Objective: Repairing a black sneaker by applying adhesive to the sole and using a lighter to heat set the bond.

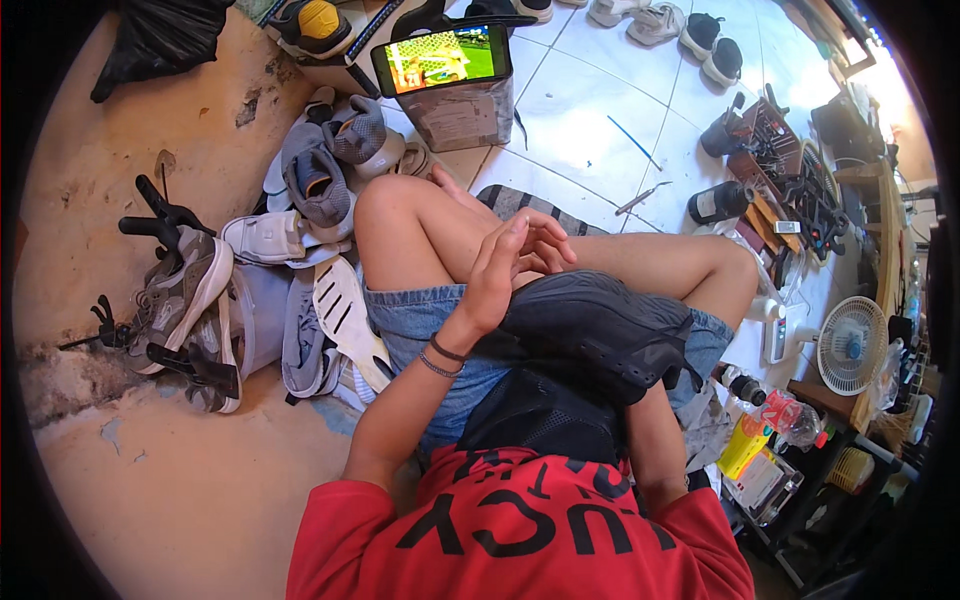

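White tile floor (585,75) across the top of the frame, tan wall (130,230) on the left. Person sits cross-legged, dark shoe (600,325) in the lap, just right of frame centre. Left hand (520,250) is up at the shoe's left end, fingers loosely curled and apart, nothing visible in the grip; can't tell if it touches the shoe. Right forearm (655,440) runs up to the shoe's right end; right hand is hidden by it, so can't tell its grip. Shoe pile (318,178) left of the knee, pale slotted sole (345,305) below it. Phone (445,60) with lit screen stands on a taped box (465,118), upper centre. Slim metal tool (642,198) on the tiles upper right, white fan (853,345) at right.
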### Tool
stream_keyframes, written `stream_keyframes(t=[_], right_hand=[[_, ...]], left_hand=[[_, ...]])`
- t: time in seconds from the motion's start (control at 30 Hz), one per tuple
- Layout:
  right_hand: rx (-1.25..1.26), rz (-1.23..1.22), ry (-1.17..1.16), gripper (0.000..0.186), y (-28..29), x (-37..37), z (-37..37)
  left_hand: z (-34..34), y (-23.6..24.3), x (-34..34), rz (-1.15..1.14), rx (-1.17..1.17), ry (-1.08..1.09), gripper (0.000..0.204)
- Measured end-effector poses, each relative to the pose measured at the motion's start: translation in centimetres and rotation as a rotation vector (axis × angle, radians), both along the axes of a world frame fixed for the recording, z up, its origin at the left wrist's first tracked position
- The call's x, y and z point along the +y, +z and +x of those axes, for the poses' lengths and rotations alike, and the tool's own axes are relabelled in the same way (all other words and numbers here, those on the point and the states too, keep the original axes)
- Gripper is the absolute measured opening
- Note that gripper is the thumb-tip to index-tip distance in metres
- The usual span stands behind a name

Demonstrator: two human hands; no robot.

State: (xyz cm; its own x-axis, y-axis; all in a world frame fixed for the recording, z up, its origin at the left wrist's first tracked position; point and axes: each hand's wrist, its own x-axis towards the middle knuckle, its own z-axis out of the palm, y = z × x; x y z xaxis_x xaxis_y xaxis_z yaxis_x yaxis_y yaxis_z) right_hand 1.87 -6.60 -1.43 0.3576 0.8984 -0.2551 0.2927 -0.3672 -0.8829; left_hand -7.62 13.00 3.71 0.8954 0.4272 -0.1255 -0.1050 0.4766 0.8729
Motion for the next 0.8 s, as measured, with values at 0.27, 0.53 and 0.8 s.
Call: stream_keyframes(t=[0.27, 0.53, 0.8], right_hand=[[-0.022, -0.019, -0.011, 0.046, -0.7, 0.2, 0.8], [-0.046, -0.064, -0.005, 0.046, -1.3, 0.0, 0.8], [-0.076, -0.073, -0.019, 0.047, -1.7, 0.2, 0.6]], left_hand=[[0.5, -1.9, 0.9, 0.211, -0.023, 0.088, 0.052], [0.5, -2.4, 1.4, 0.270, -0.005, 0.073, 0.055], [0.7, -2.4, 1.3, 0.345, -0.011, 0.115, 0.055]])
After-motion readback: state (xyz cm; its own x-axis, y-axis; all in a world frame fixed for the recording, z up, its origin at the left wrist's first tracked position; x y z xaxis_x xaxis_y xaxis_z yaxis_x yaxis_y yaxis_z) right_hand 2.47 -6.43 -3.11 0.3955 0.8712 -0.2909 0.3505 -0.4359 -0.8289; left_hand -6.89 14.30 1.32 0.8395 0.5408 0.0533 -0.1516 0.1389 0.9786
